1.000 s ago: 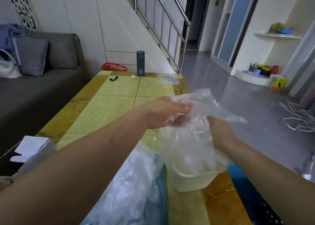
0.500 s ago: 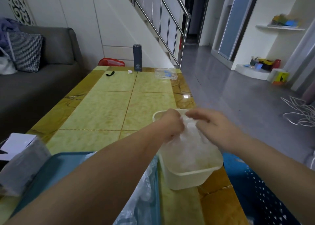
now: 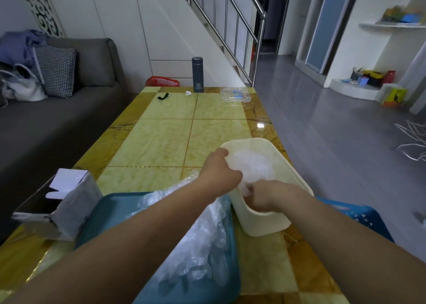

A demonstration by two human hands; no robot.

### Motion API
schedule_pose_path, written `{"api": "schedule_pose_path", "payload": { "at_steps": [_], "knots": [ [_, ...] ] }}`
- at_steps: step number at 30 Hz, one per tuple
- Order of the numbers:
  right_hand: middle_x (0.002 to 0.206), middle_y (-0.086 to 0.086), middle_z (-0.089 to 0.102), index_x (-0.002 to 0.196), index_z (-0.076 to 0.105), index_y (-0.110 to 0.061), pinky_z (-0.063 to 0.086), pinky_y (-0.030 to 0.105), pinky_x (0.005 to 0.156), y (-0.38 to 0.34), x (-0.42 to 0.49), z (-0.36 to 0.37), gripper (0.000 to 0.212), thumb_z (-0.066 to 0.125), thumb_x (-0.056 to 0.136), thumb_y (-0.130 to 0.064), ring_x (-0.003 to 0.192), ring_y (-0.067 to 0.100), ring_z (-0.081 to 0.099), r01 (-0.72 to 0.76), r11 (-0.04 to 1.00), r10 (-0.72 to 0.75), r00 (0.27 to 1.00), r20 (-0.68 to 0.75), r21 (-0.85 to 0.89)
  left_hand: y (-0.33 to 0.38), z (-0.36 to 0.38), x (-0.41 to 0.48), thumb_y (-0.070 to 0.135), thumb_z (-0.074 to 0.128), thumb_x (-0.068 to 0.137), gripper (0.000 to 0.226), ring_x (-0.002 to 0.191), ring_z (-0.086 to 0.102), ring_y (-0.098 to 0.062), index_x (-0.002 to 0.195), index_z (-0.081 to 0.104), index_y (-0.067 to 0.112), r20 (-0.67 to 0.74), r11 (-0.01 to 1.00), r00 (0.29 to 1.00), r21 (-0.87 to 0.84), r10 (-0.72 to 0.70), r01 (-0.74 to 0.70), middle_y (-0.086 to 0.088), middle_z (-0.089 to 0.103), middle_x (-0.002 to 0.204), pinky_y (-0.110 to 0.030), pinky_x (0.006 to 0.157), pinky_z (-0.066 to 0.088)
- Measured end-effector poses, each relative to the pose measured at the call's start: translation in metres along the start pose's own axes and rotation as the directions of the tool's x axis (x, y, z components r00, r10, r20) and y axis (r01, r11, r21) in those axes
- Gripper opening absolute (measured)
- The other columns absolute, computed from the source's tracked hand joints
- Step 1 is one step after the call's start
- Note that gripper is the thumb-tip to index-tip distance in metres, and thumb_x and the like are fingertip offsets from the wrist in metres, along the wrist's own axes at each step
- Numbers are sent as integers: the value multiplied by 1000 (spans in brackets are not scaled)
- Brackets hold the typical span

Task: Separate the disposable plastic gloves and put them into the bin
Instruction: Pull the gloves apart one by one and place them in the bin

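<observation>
Left hand [image 3: 219, 172] and right hand [image 3: 269, 196] have sunk into the bin [image 3: 265, 225] at the table's [image 3: 161, 142] right edge, fingers curled, pinching the glove [image 3: 251, 163], now inside; one glove is binned, and the pile [image 3: 202, 257] waits on the tray [image 3: 115, 213].

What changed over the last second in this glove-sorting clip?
Both hands, left hand and right hand, lowered the glove from above the cream bin into it; the right still grips it. The bin, the glove pile on the teal tray and the flask stayed put.
</observation>
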State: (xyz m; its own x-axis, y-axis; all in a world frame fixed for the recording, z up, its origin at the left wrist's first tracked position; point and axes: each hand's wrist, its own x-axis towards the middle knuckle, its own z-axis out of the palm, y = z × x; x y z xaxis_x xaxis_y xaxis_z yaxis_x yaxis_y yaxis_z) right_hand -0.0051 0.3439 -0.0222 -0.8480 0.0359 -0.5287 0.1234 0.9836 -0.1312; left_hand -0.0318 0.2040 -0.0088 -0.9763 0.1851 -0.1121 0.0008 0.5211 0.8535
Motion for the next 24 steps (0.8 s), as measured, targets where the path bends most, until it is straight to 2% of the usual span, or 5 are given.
{"api": "schedule_pose_path", "payload": {
  "at_steps": [5, 11, 16, 20, 24],
  "knots": [
    [155, 10, 43, 154, 39, -20, 30, 46, 118, -13, -26, 7, 53, 42, 105, -38, 141, 32, 39, -48, 999, 46, 996, 75, 16, -16, 10, -41, 12, 79, 80, 98, 130, 51, -24, 161, 25, 26, 140, 996, 990, -93, 1, 12, -4, 46, 151, -38, 105, 51],
    [145, 7, 53, 150, 45, -19, 45, 44, 109, -31, -78, -20, 65, 61, 92, -43, 128, 30, 53, -84, 982, 90, 996, 26, -171, -36, -3, -68, 41, 68, 95, 71, 128, 59, -21, 157, 35, 31, 86, 990, 991, -106, 99, -89, 3, 45, 155, -42, 107, 51],
    [154, 2, 44, 160, 27, -25, 55, 36, 95, -74, -122, -40, 82, 60, 86, -12, 127, 26, 55, 63, 967, -92, 990, -109, -245, -96, -51, -83, 37, 62, 99, 46, 148, 37, -21, 143, 55, 26, 0, 887, 976, 417, 219, -199, 0, 36, 163, -34, 118, 35],
    [153, -9, 48, 150, 48, -28, 45, 29, 108, -118, -112, 6, 67, 55, 87, -7, 139, 15, 48, 381, 920, -326, 875, -358, 94, -151, -70, -102, 38, 58, 97, 55, 152, 29, -26, 151, 48, 31, 89, 811, 996, 580, 26, -73, -3, 25, 169, -40, 120, 33],
    [154, -7, 46, 147, 51, -26, 31, 19, 112, -124, -73, 79, 55, 49, 95, -8, 141, 11, 43, 355, 879, -241, 906, -347, 317, -178, -77, -111, 36, 49, 87, 42, 122, 56, -29, 122, 67, 22, 85, 795, 993, 597, 77, -113, 0, 63, 126, -39, 99, 46]
  ]
}}
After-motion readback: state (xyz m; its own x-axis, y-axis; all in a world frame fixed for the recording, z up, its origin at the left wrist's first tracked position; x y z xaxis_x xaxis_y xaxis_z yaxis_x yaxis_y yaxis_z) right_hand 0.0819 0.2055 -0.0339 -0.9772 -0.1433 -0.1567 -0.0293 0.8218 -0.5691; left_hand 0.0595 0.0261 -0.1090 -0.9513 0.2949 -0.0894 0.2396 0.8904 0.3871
